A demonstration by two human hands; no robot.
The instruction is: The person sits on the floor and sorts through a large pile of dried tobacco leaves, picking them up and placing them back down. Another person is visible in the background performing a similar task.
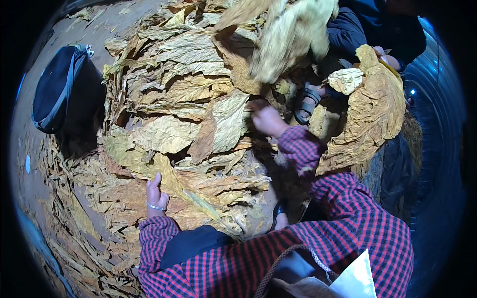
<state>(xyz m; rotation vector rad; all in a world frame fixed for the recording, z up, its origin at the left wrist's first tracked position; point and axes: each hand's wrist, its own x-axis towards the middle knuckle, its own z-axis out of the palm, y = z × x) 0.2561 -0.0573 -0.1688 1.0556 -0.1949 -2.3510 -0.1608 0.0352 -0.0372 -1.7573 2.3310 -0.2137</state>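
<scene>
Dried tobacco leaves (193, 56), yellow to brown and crinkled, lie in a broad heap before me. My left hand (156, 194), with a light bracelet at its wrist, has its thumb up against a long yellow-green tobacco leaf (164, 169). Its fingers are mostly hidden, but it appears to hold that leaf near the middle. At the heap's right side my right hand (269, 118) reaches forward, blurred by motion. Its fingertips are in shadow by the leaves, so whether it grips one is unclear. A pale, broad leaf (233, 117) lies just left of it.
A co-worker (384, 29) sits at upper right, a hand on a large brown leaf (376, 108). More leaves (294, 37) blur beside them; their sandalled foot (308, 102) stands near my right hand. A dark fabric-covered seat or container (56, 89) is at left. Plastic sheeting (439, 149) curves along the right.
</scene>
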